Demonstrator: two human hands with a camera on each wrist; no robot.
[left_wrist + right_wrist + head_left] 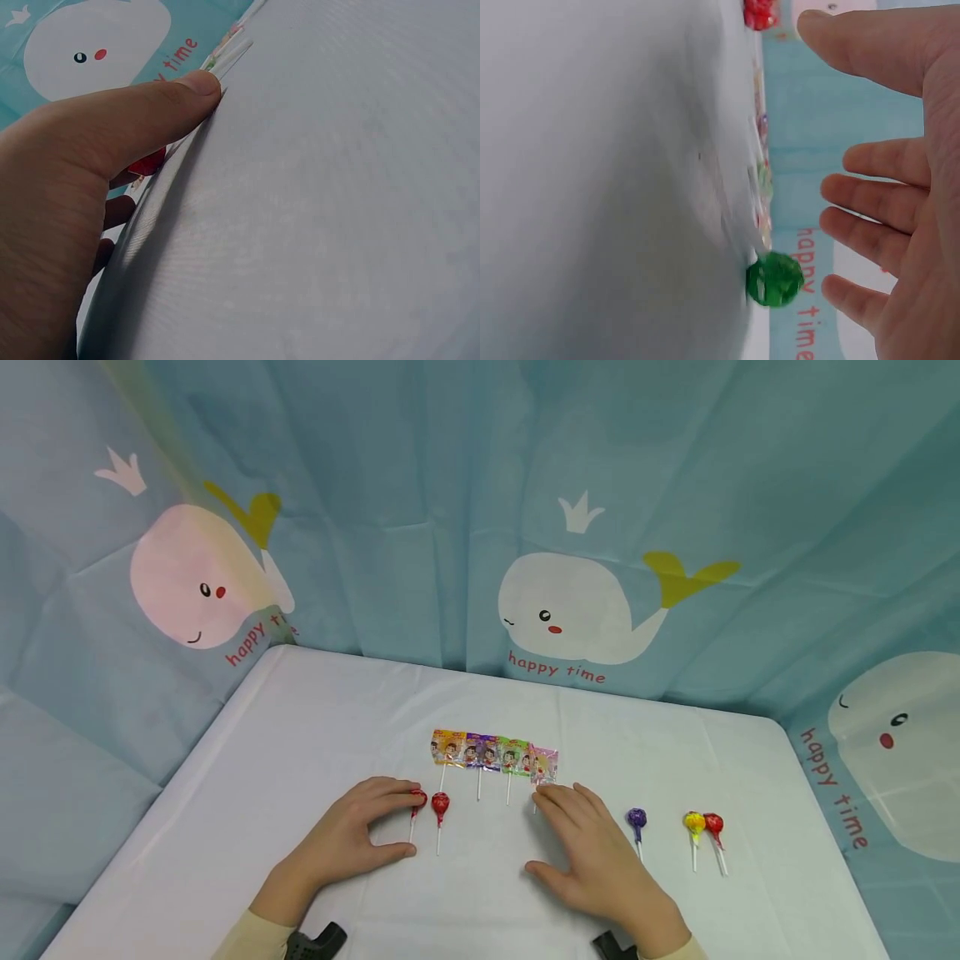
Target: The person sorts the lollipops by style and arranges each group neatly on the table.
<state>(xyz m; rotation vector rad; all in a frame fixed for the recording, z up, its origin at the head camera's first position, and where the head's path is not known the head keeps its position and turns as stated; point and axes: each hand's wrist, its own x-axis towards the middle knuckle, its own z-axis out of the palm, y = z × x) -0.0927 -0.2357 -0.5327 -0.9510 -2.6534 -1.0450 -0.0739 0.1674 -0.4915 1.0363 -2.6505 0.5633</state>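
Note:
My left hand [352, 827] reaches over the white table, its fingertips touching the head of a red lollipop [417, 799]; the thumb lies by its stick. Beside it is a second red lollipop [440, 806]. In the left wrist view, part of a red lollipop head [148, 162] shows behind the thumb. My right hand [588, 856] hovers with fingers extended and nothing held, overlapping the stick of a lollipop in a flat pink wrapper [543, 766]. A green lollipop [775, 279] lies under the right hand in the right wrist view, hidden in the head view.
Lollipops in flat orange [448, 747], purple [482, 752] and green wrappers [515, 756] line up with the pink one. To the right lie a purple lollipop [637, 819], a yellow one [694, 824] and another red one [714, 827]. A blue whale-print curtain [420, 568] surrounds the table.

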